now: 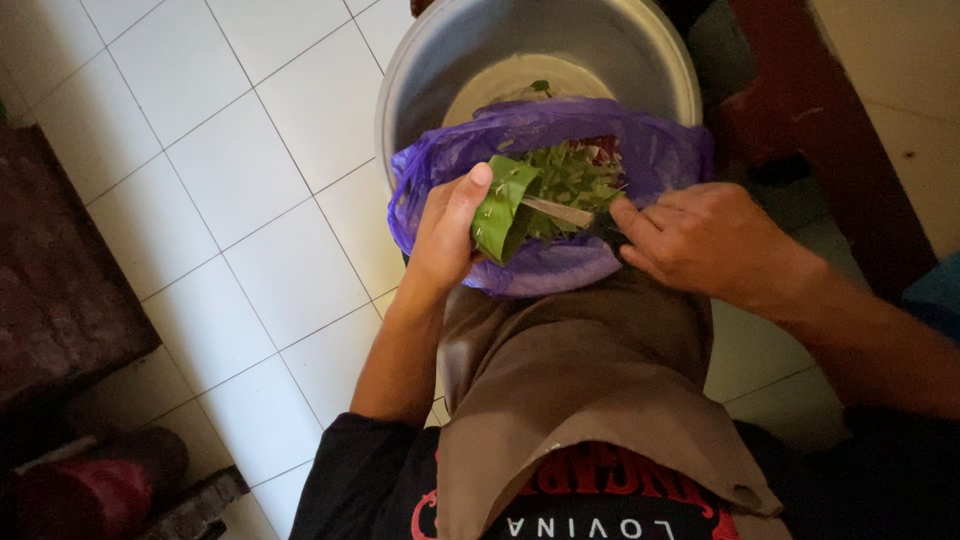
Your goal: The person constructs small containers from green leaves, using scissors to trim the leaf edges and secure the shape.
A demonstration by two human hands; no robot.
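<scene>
My left hand grips a rolled bundle of green leaves over an open purple plastic bag. My right hand holds a knife whose blade lies across the bundle's end. Chopped green leaf pieces fill the bag. The bag rests on my knee, which is covered by brown cloth. Behind the bag stands a large metal pot with pale liquid and a leaf scrap inside.
White floor tiles spread to the left. A dark reddish mat lies at the far left, with a red object below it. A dark red wooden post stands at the right.
</scene>
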